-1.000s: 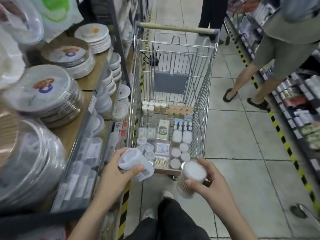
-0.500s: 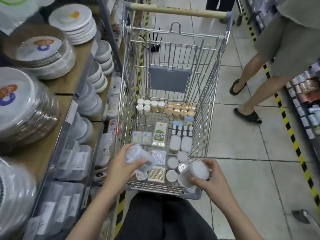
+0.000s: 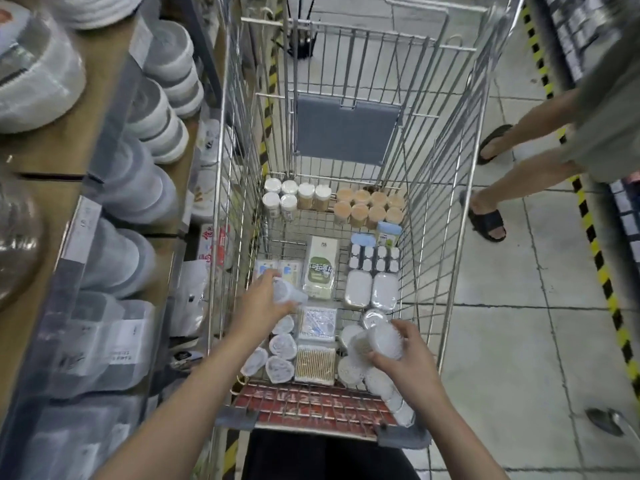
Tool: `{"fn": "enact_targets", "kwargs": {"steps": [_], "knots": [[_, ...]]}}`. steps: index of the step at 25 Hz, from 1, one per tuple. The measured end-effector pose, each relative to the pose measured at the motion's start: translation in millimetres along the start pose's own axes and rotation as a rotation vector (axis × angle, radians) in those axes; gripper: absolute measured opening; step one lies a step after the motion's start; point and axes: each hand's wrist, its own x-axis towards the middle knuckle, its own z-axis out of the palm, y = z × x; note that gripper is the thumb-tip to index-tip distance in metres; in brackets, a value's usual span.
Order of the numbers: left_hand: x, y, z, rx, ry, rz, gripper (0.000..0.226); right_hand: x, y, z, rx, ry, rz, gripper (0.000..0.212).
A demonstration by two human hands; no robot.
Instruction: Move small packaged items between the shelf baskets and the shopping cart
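Shopping cart (image 3: 446, 140) on tiled floor (image 3: 512, 323)

Both hands are inside the wire shopping cart (image 3: 446, 161). The left hand (image 3: 258, 303) grips a clear plastic container (image 3: 287, 293) above the near-left part of the cart floor. The right hand (image 3: 405, 358) grips a round tub of cotton swabs (image 3: 379, 342), tilted, above the near-right part.

On the cart floor, small packages lie in rows: white-lidded jars (image 3: 280, 199) and tan-topped jars (image 3: 369, 206) at the far end, a green-labelled box (image 3: 320, 268) in the middle, and a flat pack of wooden sticks (image 3: 315, 362) at the near end.

Stacked plastic bowls (image 3: 162, 109) fill the shelf (image 3: 69, 147) on the left. A second person's sandalled foot (image 3: 486, 220) stands on the tiled floor (image 3: 512, 341) to the right.
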Motion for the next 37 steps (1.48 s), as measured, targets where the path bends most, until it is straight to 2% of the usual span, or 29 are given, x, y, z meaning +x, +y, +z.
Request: {"fn": "enact_targets", "kwargs": {"steps": [3, 8, 11, 16, 20, 23, 28, 33, 37], "knots": [[25.3, -21.5, 17.9, 0.206, -0.041, 0.108, 0.062, 19.7, 0.8, 11.7, 0.048, 0.11, 0.01, 0.06], [53.0, -54.2, 53.9, 0.343, -0.129, 0.177, 0.055, 40.9, 18.8, 27.7, 0.081, 0.241, 0.046, 0.063], [59.0, -68.3, 65.9, 0.424, -0.157, 0.191, 0.053, 46.4, 27.9, 32.9, 0.067, 0.239, 0.047, 0.064], [66.7, -83.9, 76.3, 0.579, -0.165, 0.219, 0.068, 61.2, 33.1, 42.9, 0.035, 0.236, 0.062, 0.066], [69.7, -89.8, 79.0, 0.54, -0.17, 0.201, 0.073, 80.1, 32.8, 61.7, -0.029, 0.185, 0.01, 0.067], [70.0, -91.5, 78.7, 0.551, -0.157, 0.218, 0.073, 91.1, 33.4, 77.4, -0.13, 0.119, -0.034, 0.067], [68.9, -89.2, 79.0, 0.673, -0.18, 0.237, 0.069, 102.0, 41.0, 90.6, -0.31, 0.147, -0.077, 0.067], [65.1, -96.5, 81.3, 0.776, -0.17, 0.269, 0.07, 104.3, 42.6, 86.5, -0.253, 0.158, -0.055, 0.066], [62.8, -102.9, 87.0, 0.759, -0.241, 0.235, 0.068, 102.0, 45.6, 87.3, -0.184, 0.15, -0.033, 0.067]]}}
